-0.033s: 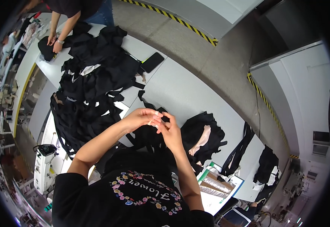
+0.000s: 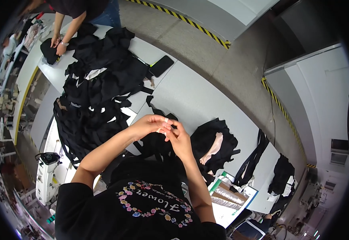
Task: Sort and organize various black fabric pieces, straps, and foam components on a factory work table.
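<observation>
My left hand (image 2: pixel 147 125) and my right hand (image 2: pixel 179 139) meet fingertip to fingertip above the near edge of the table. White bands (image 2: pixel 166 120) wrap some of the fingers. Both hands are closed in a pinch; whatever lies between the fingertips is too small to make out. Beneath them is black fabric (image 2: pixel 156 144), partly hidden by my hands and forearms. To the left spreads a big heap of black fabric pieces (image 2: pixel 102 60). Right of my right hand lies another black fabric pile (image 2: pixel 210 138), with a pale pink strip (image 2: pixel 213 148) on top.
A black phone (image 2: pixel 161 66) rests on the white table (image 2: pixel 194 92). At the far left another person's hands (image 2: pixel 59 46) handle black fabric. A white sewing machine (image 2: pixel 46 176) stands at lower left, and an open box (image 2: pixel 230 196) at lower right. Dark strips (image 2: pixel 254 158) hang over the table's right part.
My right fingers have curled slightly down toward the left fingertips. Everything else looks the same.
</observation>
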The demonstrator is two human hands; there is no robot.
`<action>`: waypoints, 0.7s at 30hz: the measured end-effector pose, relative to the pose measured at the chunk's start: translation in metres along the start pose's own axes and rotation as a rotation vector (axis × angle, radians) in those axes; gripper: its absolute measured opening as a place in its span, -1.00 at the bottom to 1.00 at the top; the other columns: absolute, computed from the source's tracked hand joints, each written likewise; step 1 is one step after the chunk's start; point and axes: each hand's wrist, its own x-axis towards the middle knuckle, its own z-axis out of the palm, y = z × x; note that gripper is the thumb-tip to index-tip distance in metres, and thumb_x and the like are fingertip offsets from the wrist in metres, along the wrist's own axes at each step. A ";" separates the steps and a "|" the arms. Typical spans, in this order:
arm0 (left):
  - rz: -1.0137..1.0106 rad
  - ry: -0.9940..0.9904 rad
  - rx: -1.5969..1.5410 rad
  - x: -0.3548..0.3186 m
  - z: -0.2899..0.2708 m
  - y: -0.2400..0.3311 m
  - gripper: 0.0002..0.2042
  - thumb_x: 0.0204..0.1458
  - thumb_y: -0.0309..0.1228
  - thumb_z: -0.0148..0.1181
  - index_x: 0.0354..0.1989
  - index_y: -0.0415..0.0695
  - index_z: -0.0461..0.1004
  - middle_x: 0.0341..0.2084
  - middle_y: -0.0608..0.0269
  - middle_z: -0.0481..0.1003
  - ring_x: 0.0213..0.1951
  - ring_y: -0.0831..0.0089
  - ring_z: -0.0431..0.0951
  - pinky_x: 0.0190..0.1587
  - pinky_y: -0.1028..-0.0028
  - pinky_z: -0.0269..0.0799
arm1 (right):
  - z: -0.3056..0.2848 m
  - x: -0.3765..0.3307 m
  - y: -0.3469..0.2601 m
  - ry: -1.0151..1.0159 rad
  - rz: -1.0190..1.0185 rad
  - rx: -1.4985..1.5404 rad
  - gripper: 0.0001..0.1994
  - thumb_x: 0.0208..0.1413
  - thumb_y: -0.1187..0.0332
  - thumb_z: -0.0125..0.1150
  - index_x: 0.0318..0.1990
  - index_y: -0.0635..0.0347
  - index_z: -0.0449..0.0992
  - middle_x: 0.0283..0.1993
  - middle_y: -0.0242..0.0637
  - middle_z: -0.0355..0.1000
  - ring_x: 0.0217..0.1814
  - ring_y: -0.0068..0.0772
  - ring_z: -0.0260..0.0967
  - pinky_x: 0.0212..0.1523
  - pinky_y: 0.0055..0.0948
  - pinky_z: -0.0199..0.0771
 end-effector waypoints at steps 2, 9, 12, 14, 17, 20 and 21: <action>0.015 -0.015 0.045 -0.001 0.004 0.004 -0.73 0.19 -0.41 0.02 -0.01 -0.29 0.43 -0.21 0.17 0.52 -0.17 0.46 0.52 0.00 0.51 0.38 | -0.001 0.005 0.020 -0.112 0.000 0.018 -0.82 0.18 0.37 0.10 -0.15 0.31 0.42 -0.45 -0.27 0.51 -0.51 -0.61 0.40 -0.45 -0.60 0.34; 0.308 0.256 0.488 -0.012 -0.004 0.004 -0.81 0.15 -0.59 -0.03 -0.11 -0.31 0.45 -0.24 0.15 0.54 -0.19 0.45 0.55 -0.06 0.53 0.42 | -0.017 0.023 0.022 0.035 0.123 0.304 -0.79 0.27 0.34 -0.05 -0.27 0.31 0.44 -0.50 -0.37 0.46 -0.68 -0.78 0.08 -0.65 -0.70 0.05; 0.314 0.372 0.700 -0.020 -0.001 0.008 -0.87 0.09 -0.58 0.06 -0.23 -0.28 0.50 -0.29 0.15 0.56 -0.25 0.39 0.59 -0.14 0.50 0.47 | -0.009 0.026 0.012 0.096 0.076 0.311 -0.78 0.29 0.33 -0.08 -0.29 0.30 0.41 -0.51 -0.37 0.46 -0.70 -0.76 0.08 -0.68 -0.69 0.06; 0.352 0.432 0.840 -0.021 -0.005 0.004 -0.90 0.04 -0.57 0.12 -0.28 -0.27 0.51 -0.35 0.16 0.56 -0.29 0.38 0.59 -0.20 0.51 0.47 | -0.008 0.029 0.013 0.113 0.063 0.283 -0.79 0.29 0.33 -0.10 -0.28 0.28 0.39 -0.49 -0.35 0.46 -0.70 -0.75 0.08 -0.68 -0.69 0.07; 0.393 0.513 1.073 -0.018 -0.016 -0.003 -0.91 -0.04 -0.57 0.19 -0.33 -0.25 0.53 -0.41 0.15 0.56 -0.36 0.30 0.57 -0.29 0.47 0.46 | -0.013 0.033 0.029 0.204 -0.028 0.327 -0.82 0.31 0.34 -0.15 -0.25 0.25 0.34 -0.39 -0.26 0.47 -0.70 -0.73 0.10 -0.68 -0.68 0.12; 0.378 0.562 1.181 -0.020 -0.033 -0.012 -0.89 -0.09 -0.57 0.21 -0.35 -0.23 0.54 -0.42 0.12 0.54 -0.39 0.21 0.55 -0.32 0.41 0.45 | -0.027 0.041 0.045 0.382 -0.014 0.452 -0.86 0.29 0.33 -0.13 -0.27 0.18 0.31 -0.40 -0.25 0.40 -0.73 -0.68 0.06 -0.68 -0.68 0.13; 0.363 0.580 1.193 -0.021 -0.038 -0.015 -0.88 -0.11 -0.57 0.21 -0.35 -0.22 0.53 -0.43 0.12 0.53 -0.40 0.19 0.53 -0.33 0.39 0.44 | -0.031 0.043 0.047 0.437 0.037 0.515 -0.85 0.28 0.31 -0.09 -0.29 0.16 0.32 -0.39 -0.29 0.38 -0.72 -0.66 0.03 -0.66 -0.66 0.10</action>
